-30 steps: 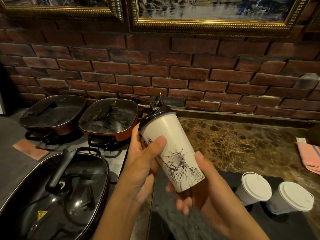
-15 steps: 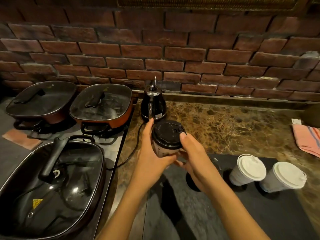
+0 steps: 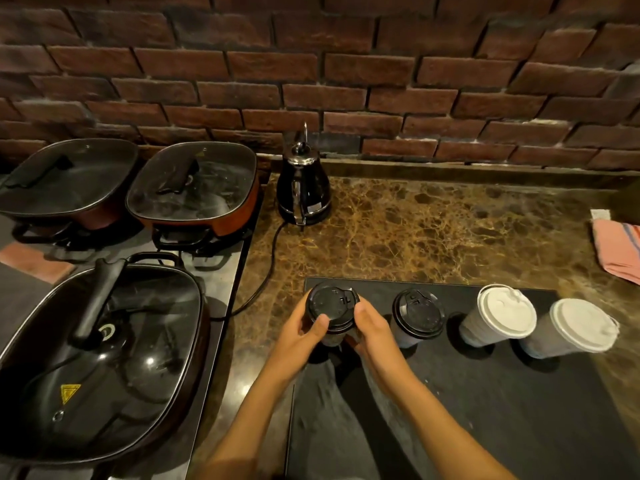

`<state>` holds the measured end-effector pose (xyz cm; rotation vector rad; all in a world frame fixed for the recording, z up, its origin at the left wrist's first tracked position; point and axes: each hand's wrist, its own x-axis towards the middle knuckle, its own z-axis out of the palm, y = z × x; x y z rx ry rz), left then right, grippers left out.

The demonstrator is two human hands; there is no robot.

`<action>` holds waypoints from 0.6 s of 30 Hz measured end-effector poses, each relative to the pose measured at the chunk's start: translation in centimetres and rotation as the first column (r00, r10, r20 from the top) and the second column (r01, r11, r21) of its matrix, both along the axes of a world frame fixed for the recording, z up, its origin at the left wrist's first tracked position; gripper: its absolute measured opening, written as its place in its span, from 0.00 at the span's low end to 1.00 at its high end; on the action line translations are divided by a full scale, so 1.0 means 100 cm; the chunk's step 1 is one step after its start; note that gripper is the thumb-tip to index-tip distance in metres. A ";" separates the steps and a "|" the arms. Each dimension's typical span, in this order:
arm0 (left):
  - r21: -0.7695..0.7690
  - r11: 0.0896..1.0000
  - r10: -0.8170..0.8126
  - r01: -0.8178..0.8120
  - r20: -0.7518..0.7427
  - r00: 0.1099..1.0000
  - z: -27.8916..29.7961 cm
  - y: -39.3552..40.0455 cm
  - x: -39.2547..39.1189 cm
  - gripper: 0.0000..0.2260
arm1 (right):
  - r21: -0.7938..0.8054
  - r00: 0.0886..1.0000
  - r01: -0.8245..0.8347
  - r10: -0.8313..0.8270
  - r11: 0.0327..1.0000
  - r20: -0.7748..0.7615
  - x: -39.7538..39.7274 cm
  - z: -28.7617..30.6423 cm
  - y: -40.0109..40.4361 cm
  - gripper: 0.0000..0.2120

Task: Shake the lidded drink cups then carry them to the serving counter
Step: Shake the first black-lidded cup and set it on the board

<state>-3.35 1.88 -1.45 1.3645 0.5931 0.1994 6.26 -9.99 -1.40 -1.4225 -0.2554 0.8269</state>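
Black mat [image 3: 485,410], left edge: left hand [image 3: 300,329] and right hand [image 3: 370,325] clasp black-lidded cup [image 3: 331,304], steadying it upright.

Held cup's body [image 3: 333,336] mostly hidden behind left hand [image 3: 300,332] and right hand [image 3: 371,329]; pink cloth [image 3: 618,249] and rear-left pan [image 3: 65,183] cut by frame edges.

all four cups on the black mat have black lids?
No: only the held cup and the cup beside it have black lids; the two cups on the right have white lids.
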 end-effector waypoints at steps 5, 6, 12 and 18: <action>-0.078 0.997 -0.005 0.004 -0.021 1.000 -0.020 -0.002 -0.003 0.30 | -0.050 0.997 -0.010 0.006 0.999 -0.076 -0.004 -0.018 -0.004 0.19; -0.082 0.997 -0.010 0.008 -0.025 1.000 -0.022 -0.002 -0.003 0.31 | -0.058 0.996 -0.008 0.003 0.998 -0.085 -0.004 -0.019 -0.005 0.18; -0.064 0.998 -0.012 0.010 -0.038 0.999 -0.030 -0.001 -0.006 0.28 | -0.103 0.998 -0.030 0.024 0.994 -0.059 -0.004 -0.025 -0.009 0.19; -0.035 0.999 0.008 -0.010 -0.034 0.999 -0.033 -0.004 -0.008 0.32 | -0.108 0.998 -0.028 0.022 0.994 -0.062 -0.006 -0.027 -0.010 0.18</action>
